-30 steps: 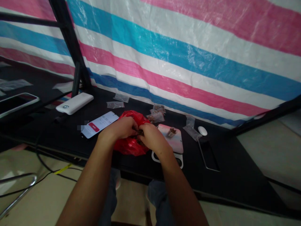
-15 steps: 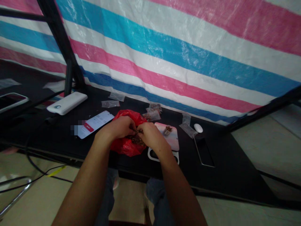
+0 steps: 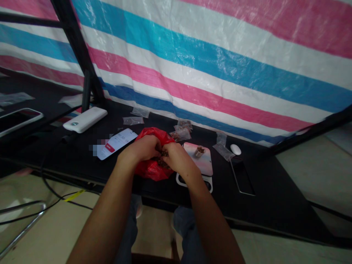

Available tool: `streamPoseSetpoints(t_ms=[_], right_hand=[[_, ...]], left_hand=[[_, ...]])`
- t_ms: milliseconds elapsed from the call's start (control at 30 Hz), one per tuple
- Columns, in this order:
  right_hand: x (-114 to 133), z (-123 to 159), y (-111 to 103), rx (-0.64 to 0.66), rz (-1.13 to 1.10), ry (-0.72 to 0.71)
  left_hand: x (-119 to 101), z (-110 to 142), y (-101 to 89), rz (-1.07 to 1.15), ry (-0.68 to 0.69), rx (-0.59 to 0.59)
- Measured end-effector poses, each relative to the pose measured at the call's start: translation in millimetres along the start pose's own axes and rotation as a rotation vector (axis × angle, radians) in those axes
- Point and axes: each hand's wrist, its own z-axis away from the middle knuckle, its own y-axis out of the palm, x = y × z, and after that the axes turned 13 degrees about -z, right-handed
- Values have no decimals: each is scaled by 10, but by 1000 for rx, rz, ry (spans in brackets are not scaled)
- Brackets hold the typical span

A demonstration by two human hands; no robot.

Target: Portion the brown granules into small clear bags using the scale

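Note:
Both my hands are at the mouth of a crumpled red plastic bag (image 3: 150, 170) in the middle of the black table. My left hand (image 3: 139, 149) grips the bag's edge, and my right hand (image 3: 177, 159) pinches into the brown dried pieces (image 3: 164, 160) between them. To the right stands a pink-topped digital scale (image 3: 202, 160) holding a small cup (image 3: 200, 151) of similar brown pieces. My right wrist hides the scale's near part. Several small clear zip bags (image 3: 180, 134) lie just behind the red bag.
A smartphone (image 3: 117, 144), a white power bank (image 3: 85, 120), a white mouse (image 3: 235, 149) and loose clear bags (image 3: 133, 120) lie on the black table (image 3: 264, 190). A striped tarpaulin (image 3: 209, 69) hangs behind it. Cables run below the front edge.
The view shifts slightly from frame to frame. My hands stay at the bag's mouth, with small finger movements among the brown pieces.

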Motion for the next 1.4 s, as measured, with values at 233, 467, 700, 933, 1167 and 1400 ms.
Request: streamPoseSetpoints(t_ms=[233, 467, 700, 933, 1167, 1400], right_hand=[[-69, -31, 13, -7, -32, 2], [-54, -52, 40, 29, -39, -28], [-125, -3, -83, 8, -207, -75], [-130, 57, -218, -26, -307, -64], [-313, 406, -743, -237, -351, -51], [-532, 618, -1019, -369, -281, 130]], left_hand=[[48, 28, 69, 74, 3, -4], [-40, 14, 84, 54, -8, -55], [-31, 46, 38, 40, -25, -79], [-5, 41, -8, 52, 55, -71], [8, 8, 21, 82, 81, -66], [14, -12, 13, 119, 86, -38]])
